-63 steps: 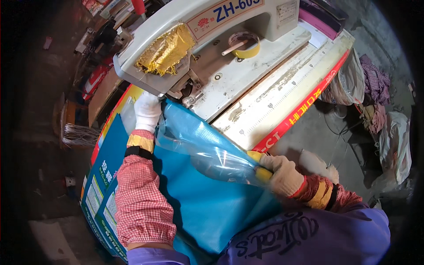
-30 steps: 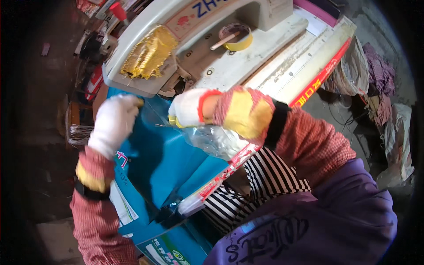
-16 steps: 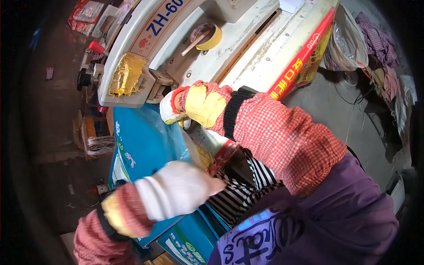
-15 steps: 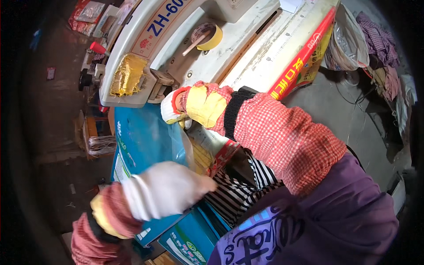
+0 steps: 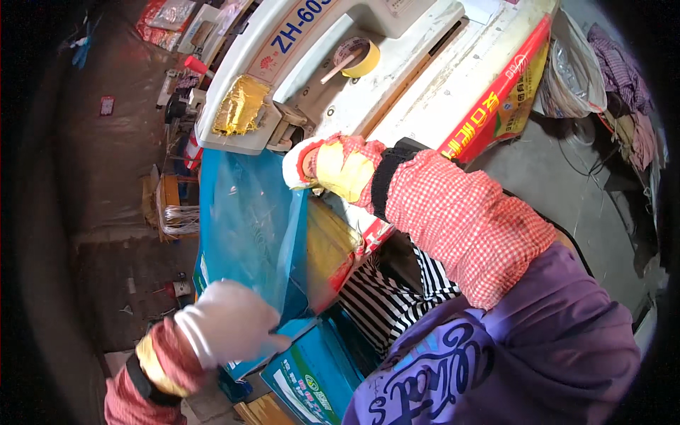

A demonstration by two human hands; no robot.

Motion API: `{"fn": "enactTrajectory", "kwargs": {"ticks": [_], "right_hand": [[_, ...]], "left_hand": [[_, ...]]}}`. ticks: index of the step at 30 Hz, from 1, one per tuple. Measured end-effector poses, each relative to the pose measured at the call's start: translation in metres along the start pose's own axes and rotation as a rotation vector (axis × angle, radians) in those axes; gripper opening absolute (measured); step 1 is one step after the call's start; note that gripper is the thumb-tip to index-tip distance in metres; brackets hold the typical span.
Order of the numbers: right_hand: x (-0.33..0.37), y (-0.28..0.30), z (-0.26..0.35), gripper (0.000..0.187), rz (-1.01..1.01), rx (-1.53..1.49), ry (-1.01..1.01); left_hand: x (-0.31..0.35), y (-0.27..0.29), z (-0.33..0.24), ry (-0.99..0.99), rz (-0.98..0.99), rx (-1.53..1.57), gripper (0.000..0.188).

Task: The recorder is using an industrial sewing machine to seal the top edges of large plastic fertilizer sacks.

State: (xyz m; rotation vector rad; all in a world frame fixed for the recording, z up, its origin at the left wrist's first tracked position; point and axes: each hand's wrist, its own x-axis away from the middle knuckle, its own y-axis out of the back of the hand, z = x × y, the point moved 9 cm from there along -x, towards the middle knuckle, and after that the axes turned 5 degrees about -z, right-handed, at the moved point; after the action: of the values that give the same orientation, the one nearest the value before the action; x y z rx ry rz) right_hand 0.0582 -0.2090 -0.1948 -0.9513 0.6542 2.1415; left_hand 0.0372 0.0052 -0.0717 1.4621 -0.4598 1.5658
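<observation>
Hands (image 5: 230,320) (gloved); blue sheet (image 5: 251,219) between

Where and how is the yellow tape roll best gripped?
Probably by the outer wall of the yellow tape roll at its lower right, approached from the right: that curved side faces away from the machine arm, while the thin stick juts out leftward.

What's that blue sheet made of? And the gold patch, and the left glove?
Blue sheet: probably plastic, smooth, with a pale sheen.
Gold patch: shiny, perhaps woven plastic; its lower edge frays.
Left glove: seemingly soft cloth, matte, bunched at the wrist.
</observation>
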Motion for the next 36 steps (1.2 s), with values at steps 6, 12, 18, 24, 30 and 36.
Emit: {"fn": "enactTrajectory", "kwargs": {"ticks": [6,12,18,24,30,36], "right_hand": [[0.005,-0.033,0.081,0.021,0.392,1.473,-0.65],[0.081,-0.14,0.08,0.025,0.584,0.846,-0.64],[0.047,0.0,0.138,0.036,-0.415,0.578,-0.529],[0.057,-0.036,0.073,0.05,0.275,0.868,-0.977],[0.068,-0.037,0.067,0.03,0.218,0.952,-0.998],[0.077,-0.044,0.066,0.029,-0.021,0.969,-1.114]], "left_hand": [[-0.021,-0.023,-0.072,-0.348,-0.098,-0.049,0.028],[-0.055,-0.006,-0.07,-0.161,-0.093,0.315,0.027],[-0.049,-0.015,-0.052,-0.089,-0.118,0.323,0.037],[-0.056,-0.008,-0.069,-0.219,-0.397,0.193,0.017],[-0.051,-0.003,-0.066,-0.228,-0.517,0.285,0.019],[-0.052,-0.034,-0.057,-0.151,-0.075,0.022,0.015]]}}
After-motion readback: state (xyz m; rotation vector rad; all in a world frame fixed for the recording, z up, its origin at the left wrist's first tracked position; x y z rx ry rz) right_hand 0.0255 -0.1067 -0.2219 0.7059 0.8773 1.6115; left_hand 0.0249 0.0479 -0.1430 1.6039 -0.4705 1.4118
